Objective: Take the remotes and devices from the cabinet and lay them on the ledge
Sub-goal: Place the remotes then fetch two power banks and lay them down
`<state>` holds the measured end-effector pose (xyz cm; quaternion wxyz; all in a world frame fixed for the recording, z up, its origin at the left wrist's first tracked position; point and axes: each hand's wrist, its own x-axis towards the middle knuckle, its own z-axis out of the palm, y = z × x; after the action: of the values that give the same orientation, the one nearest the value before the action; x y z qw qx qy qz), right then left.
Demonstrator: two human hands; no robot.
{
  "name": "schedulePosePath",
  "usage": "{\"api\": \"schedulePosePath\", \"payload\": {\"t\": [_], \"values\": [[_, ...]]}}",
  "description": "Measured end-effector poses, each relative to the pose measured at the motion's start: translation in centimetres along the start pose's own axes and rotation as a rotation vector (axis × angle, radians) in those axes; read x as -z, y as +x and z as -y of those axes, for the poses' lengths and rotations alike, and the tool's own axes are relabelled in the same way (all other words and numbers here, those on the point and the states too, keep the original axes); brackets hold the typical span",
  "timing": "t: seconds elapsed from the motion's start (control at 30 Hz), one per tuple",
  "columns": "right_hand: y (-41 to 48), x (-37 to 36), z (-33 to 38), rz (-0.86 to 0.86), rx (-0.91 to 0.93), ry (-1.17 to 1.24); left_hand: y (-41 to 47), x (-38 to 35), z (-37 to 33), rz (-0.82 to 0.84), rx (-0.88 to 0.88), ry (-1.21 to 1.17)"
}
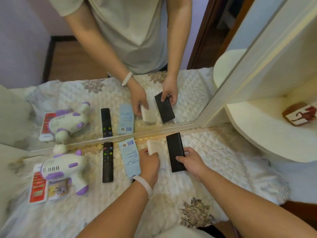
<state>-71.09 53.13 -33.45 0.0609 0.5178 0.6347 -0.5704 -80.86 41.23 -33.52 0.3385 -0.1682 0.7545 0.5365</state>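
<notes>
On the quilt-covered ledge in front of a mirror, my right hand grips the near end of a flat black device that lies on the quilt. Just left of it, my left hand holds a white device wrapped in clear plastic. A black remote with coloured buttons lies further left. Between the remote and my left hand lies a light blue packet.
A white and purple toy gun rests on red and yellow cards at the left. The mirror rises behind the ledge and repeats everything. A rounded cream shelf with a small red and white box stands at the right.
</notes>
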Motion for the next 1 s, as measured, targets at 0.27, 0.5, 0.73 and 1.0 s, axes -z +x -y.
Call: {"api": "schedulePosePath", "payload": {"t": [0.27,0.5,0.73,1.0], "values": [[2.1,-0.1,-0.6,0.036,0.12,-0.347,-0.1,-0.3,0.9,0.056,-0.048,0.089],[1.5,1.7,-0.7,0.037,0.315,-0.69,-2.4,1.0,0.4,0.007,-0.14,0.239],[-0.2,5.6,3.3,0.067,0.745,-1.081,-6.9,3.7,-1.2,-0.211,-0.428,0.433],[-4.4,4.0,8.2,0.148,1.292,-1.201,-12.8,8.0,0.8,-0.444,-0.656,0.9]]}}
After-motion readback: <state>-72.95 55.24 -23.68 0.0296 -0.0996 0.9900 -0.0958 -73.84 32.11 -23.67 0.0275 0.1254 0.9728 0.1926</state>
